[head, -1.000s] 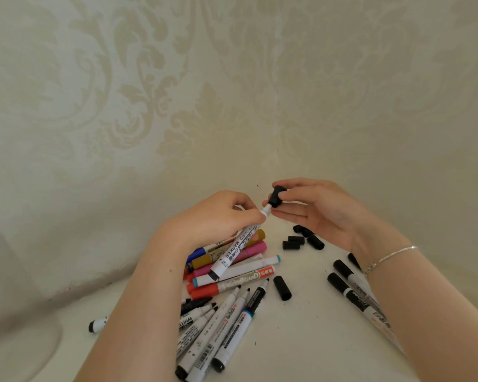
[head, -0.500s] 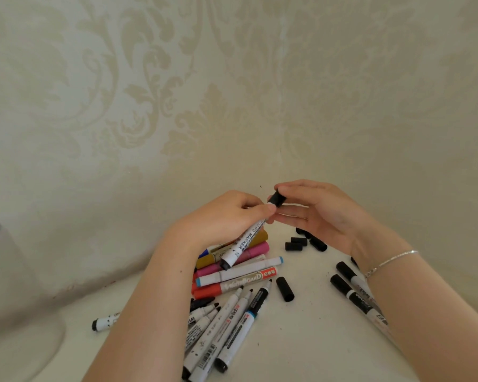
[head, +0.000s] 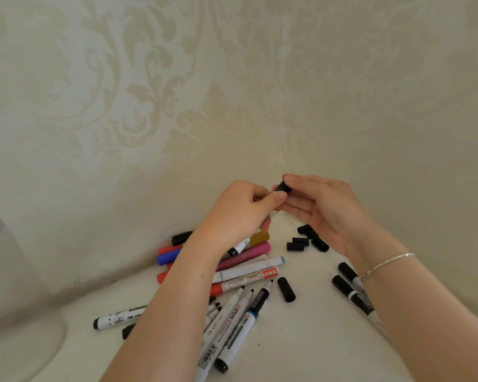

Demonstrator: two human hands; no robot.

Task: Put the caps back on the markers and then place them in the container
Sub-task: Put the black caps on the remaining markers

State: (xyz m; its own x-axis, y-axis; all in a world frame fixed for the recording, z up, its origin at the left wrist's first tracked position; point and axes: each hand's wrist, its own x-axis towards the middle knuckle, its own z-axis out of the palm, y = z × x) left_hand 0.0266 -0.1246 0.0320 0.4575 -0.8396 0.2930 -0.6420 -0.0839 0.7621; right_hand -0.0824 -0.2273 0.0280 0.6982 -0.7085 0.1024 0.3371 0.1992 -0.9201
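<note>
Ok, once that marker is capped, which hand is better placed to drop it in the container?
Left. The left hand already grips the marker by its barrel, and the frosted container stands at the far left. The right hand only pinches the black cap.

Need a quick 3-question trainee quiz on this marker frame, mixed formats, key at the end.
1. True or false: the right hand pinches a black cap.
2. What does the left hand hold? A) a white marker B) a ruler C) scissors
3. Fill in: the lone black cap lying on the table sits just right of the ____-capped whiteboard marker.

Key: 1 true. 2 A; the white marker pokes out below the hand. 3 red.
</note>
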